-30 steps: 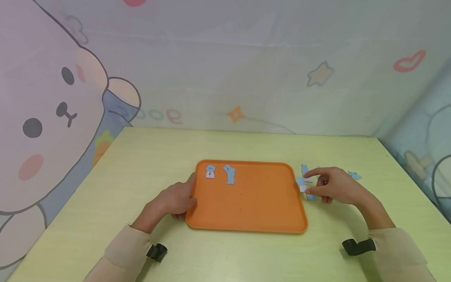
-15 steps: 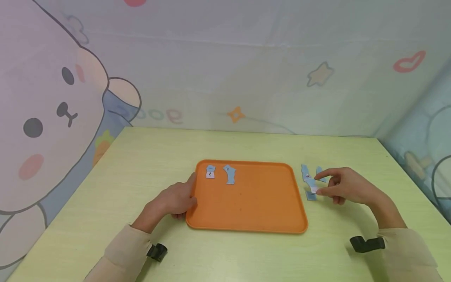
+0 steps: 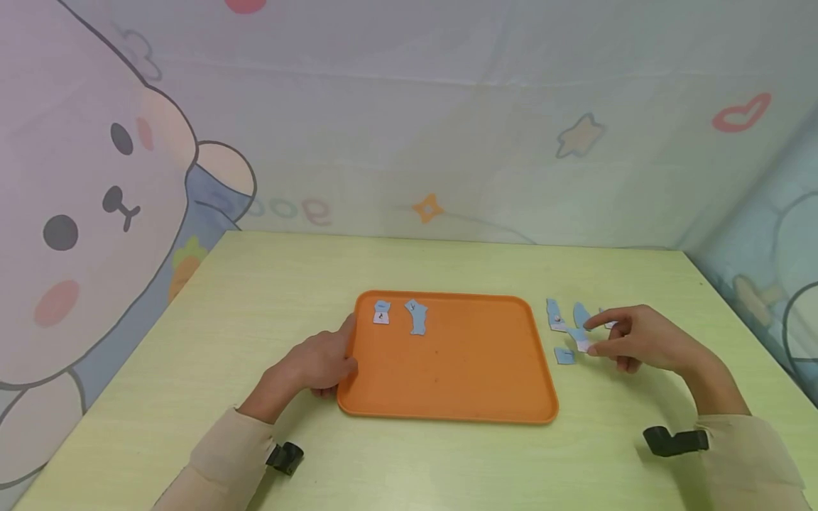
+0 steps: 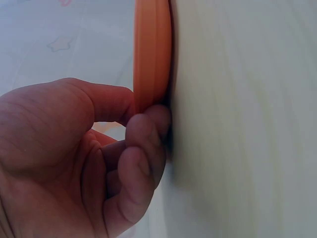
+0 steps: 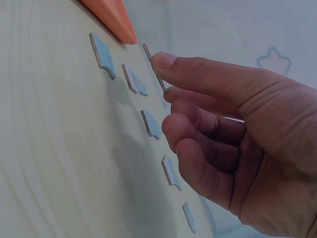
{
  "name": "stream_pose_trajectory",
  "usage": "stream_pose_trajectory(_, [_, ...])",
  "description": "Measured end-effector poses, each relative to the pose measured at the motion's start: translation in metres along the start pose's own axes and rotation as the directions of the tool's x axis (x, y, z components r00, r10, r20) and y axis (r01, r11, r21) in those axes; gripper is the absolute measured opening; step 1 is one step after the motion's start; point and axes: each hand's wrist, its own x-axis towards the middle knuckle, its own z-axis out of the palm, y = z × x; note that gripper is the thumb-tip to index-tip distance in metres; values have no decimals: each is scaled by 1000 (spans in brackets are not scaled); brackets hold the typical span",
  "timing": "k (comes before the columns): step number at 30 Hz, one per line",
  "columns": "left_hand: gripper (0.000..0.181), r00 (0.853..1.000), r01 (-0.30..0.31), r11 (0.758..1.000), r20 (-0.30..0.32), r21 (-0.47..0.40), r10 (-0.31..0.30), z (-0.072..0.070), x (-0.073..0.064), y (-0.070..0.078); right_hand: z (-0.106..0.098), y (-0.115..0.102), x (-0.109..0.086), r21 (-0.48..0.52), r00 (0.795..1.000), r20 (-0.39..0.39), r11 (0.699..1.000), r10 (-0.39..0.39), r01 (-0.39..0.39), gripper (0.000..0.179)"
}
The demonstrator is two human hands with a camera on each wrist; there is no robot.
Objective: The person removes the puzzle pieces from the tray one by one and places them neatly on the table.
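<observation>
The backdrop behind the table carries faint printed lettering: round, o-like shapes and a reddish last letter like a g, fading leftward beside a big cartoon bear, so the whole word cannot be read for sure. A star, a heart and an orange sparkle are printed on it too.

The right hand pinches a blue-and-white piece between thumb and finger, off the table just right of the orange tray; the right wrist view shows it edge-on. The left hand grips the tray's left edge, thumb over the rim and other fingers curled at its outer side.

Two pieces lie near the tray's far left corner: a short one and a longer one, each with a small dark mark too tiny to read. On the table around the pinched piece are a marked piece, a rounded one and a squarish one with a dark line. The right hand partly covers another piece in the head view; the right wrist view shows five lying on the table.
</observation>
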Motion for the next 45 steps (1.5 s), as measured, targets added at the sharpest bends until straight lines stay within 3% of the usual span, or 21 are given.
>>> stream_pose_trajectory(12, [62, 1000, 6, 1000, 3, 7, -6, 0, 1, 0, -4, 16, -3, 19, 1000, 20, 1000, 7, -7, 48])
stream_pose_trajectory(22, [61, 1000, 1, 1000, -6, -1, -1, 1, 1, -2, -7, 21, -4, 23, 999, 12, 999, 34, -34, 50])
stream_pose_trajectory(45, [65, 1000, 9, 1000, -6, 0, -9, 1, 0, 0, -5, 24, -3, 33, 999, 32, 999, 16, -17, 49])
